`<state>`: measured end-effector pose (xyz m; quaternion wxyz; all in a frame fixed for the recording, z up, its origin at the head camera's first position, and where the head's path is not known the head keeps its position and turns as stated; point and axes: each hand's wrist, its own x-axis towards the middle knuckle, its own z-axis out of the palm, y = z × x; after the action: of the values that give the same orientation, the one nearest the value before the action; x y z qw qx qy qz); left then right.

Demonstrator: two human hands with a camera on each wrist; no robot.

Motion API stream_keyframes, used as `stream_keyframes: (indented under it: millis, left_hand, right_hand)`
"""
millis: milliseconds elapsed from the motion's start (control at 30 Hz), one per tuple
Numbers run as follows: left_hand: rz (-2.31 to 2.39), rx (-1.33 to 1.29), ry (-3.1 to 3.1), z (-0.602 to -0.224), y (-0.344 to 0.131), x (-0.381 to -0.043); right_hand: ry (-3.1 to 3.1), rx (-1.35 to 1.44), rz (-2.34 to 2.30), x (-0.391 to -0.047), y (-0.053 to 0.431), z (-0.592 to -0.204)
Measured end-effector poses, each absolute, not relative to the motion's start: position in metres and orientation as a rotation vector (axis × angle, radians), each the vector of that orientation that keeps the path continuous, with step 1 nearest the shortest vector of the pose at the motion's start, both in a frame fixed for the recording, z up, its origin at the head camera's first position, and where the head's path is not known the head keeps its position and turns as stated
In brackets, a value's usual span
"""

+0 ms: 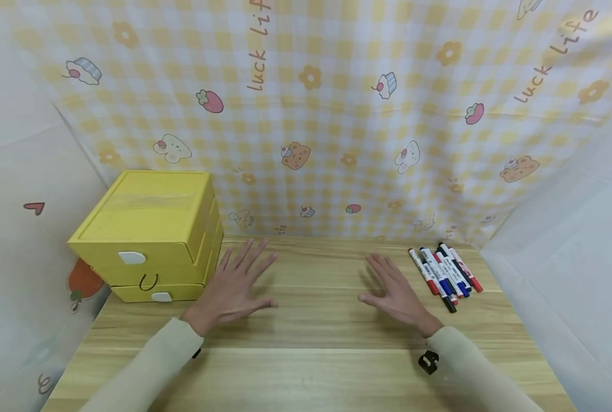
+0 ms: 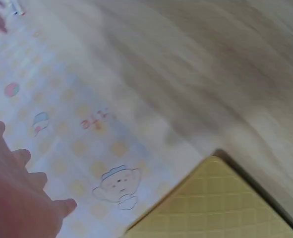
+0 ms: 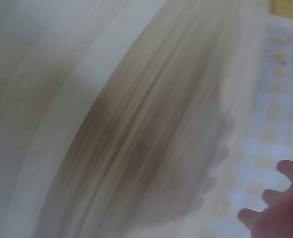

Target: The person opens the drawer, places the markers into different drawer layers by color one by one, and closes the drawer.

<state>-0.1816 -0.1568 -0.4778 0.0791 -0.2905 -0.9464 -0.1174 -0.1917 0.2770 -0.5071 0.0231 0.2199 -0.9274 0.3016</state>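
My left hand (image 1: 237,286) is held over the table with its fingers spread, just right of a yellow drawer box (image 1: 146,209). That box has white tabs and a dark loop on its front, and its side (image 2: 215,203) shows in the left wrist view. Toward the right, my right hand (image 1: 395,294) hovers with fingers extended and thumb apart, holding nothing. Nearest to it lies a loose pile of markers (image 1: 445,272) with red, blue and black caps. Fingertips of the right hand (image 3: 280,213) appear at the right wrist view's edge.
A wooden tabletop (image 1: 311,377) spans the front. Behind it hangs a yellow checked curtain (image 1: 331,126) with cartoon prints. White cloth panels (image 1: 568,257) stand along both sides. A small black object (image 1: 429,362) sits at the right cuff.
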Motion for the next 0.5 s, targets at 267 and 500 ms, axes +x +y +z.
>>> stream_keyframes:
  millis: [267,500]
  left_hand:
    - [-0.536,-0.948,-2.418,-0.459,-0.152,-0.17]
    - [-0.606,-0.875,-2.101,-0.424,-0.16,-0.161]
  right_hand:
    - [-2.804,0.568,1.605,-0.191,0.235,-0.496]
    - [-2.703,0.562,1.885,-0.192,0.201,-0.495]
